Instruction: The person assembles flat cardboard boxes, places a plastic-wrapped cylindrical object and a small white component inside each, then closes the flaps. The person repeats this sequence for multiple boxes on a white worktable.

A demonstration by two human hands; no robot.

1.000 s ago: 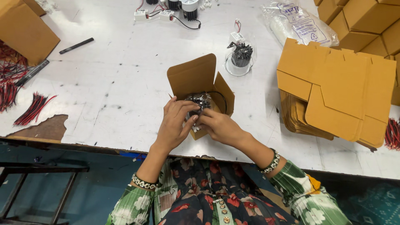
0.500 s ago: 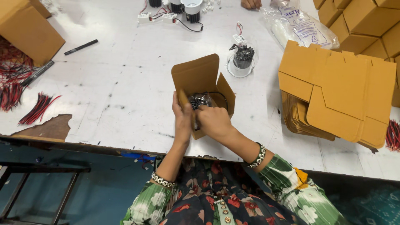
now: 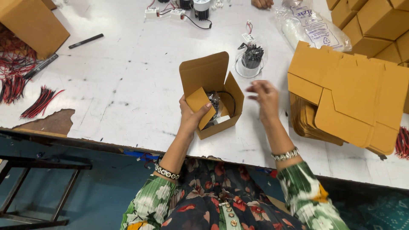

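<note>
Head view: your left hand (image 3: 192,114) grips the small brown carton (image 3: 213,96) by its near-left corner, thumb pressed on the side flap, which is folded inward. The carton stands open on the white table (image 3: 128,89), near the front edge, straight ahead of you. Its lid flap stands upright at the back, and the right side flap splays outward. Inside you can see a dark part with a loop of black wire and something white at the bottom (too crowded to tell more).

Your right hand (image 3: 265,97) is off the carton, just to its right, above the table, fingers loosely spread and holding nothing.

Edges and room:
- The table's front edge runs just below the carton; a chipped patch (image 3: 49,122) shows brown at the left of that edge.
- Left of the carton is a wide bare stretch of table, out to the red and black wire bundles (image 3: 40,102) and the black pen (image 3: 85,41).
- On the right it's tight: a stack of flat carton blanks (image 3: 349,93) sits near your right hand, overhanging toward it.
- Behind the carton, close by, a black finned part in a clear cup (image 3: 251,59). Past it are a plastic bag (image 3: 311,25) and more assembled boxes (image 3: 375,25) at the far right.
- A big closed box (image 3: 30,23) sits at the far left corner.
- Another person's hand (image 3: 262,3) shows at the top edge (well apart from yours).
</note>
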